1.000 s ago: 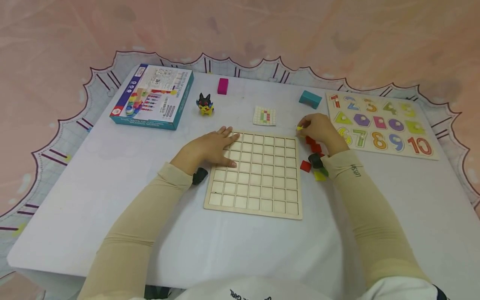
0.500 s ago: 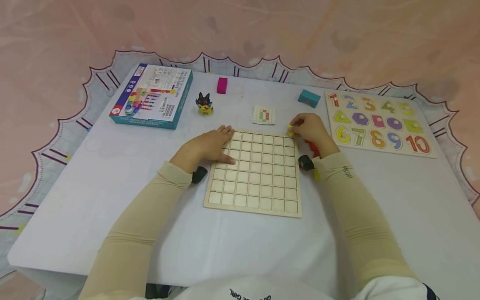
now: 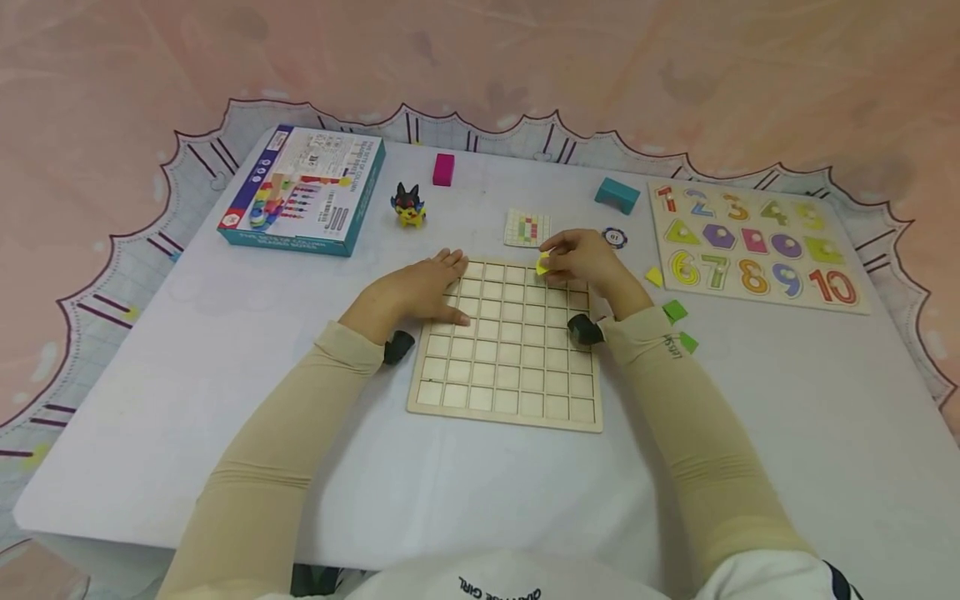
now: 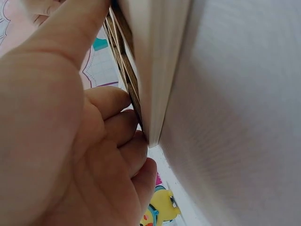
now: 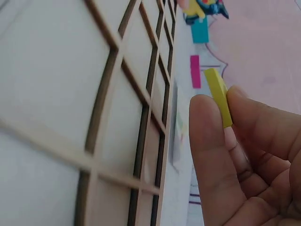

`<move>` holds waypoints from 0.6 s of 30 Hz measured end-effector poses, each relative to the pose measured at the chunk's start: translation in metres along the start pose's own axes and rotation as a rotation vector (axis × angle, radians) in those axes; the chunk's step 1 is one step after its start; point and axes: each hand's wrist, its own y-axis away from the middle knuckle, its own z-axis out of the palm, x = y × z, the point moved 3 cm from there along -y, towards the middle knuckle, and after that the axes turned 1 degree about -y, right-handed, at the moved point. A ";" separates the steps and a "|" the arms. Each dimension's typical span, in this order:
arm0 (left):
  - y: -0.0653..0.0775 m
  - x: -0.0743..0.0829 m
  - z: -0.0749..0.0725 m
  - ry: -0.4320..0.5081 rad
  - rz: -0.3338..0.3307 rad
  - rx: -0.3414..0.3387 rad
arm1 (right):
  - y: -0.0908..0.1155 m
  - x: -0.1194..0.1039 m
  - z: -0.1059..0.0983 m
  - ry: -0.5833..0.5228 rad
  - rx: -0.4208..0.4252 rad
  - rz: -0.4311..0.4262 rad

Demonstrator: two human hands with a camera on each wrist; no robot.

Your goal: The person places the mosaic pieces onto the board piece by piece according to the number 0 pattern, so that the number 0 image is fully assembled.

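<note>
A wooden grid board [image 3: 508, 379] lies flat before me, its visible cells bare. My left hand [image 3: 411, 292] rests along the board's left edge, fingers stretched toward the upper corner and thumb over the cells. In the left wrist view the fingertips touch the board's side. Over the board's far edge, my right hand [image 3: 588, 260] pinches a small yellow tile [image 5: 218, 98] between thumb and finger, tilted and apart from the grid. A small pattern card [image 3: 522, 227] with coloured squares lies just beyond, close to the right fingertips.
Right of the board lie a yellow tile [image 3: 654, 276], green tiles [image 3: 675, 311], a round chip [image 3: 615, 237] and a number puzzle [image 3: 765, 250]. Farther back are a teal block [image 3: 618, 196], a magenta block [image 3: 443, 169], a toy figure [image 3: 408, 207] and a box [image 3: 303, 192].
My right hand has moved left with the yellow tile, from beside the board to over its far edge. The round chip and green tiles have come into view. My left hand stays put.
</note>
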 end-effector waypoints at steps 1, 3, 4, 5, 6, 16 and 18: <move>0.000 0.000 0.000 -0.001 0.000 0.001 | 0.000 -0.001 0.002 -0.018 -0.007 0.000; 0.000 -0.001 0.000 -0.002 0.001 0.003 | 0.000 -0.003 0.007 -0.062 -0.015 0.006; 0.000 -0.001 0.000 -0.001 0.001 0.002 | 0.000 -0.004 0.010 -0.081 -0.018 0.006; 0.000 -0.001 0.000 0.000 0.002 0.002 | 0.000 -0.005 0.013 -0.099 -0.018 0.011; 0.000 -0.001 -0.001 0.001 0.001 0.002 | 0.000 -0.005 0.015 -0.123 -0.022 0.015; 0.001 0.001 -0.001 0.002 0.000 -0.005 | -0.001 -0.008 0.038 0.011 0.005 -0.002; 0.001 0.002 -0.001 0.003 -0.003 -0.004 | -0.001 -0.008 0.040 0.045 0.010 -0.013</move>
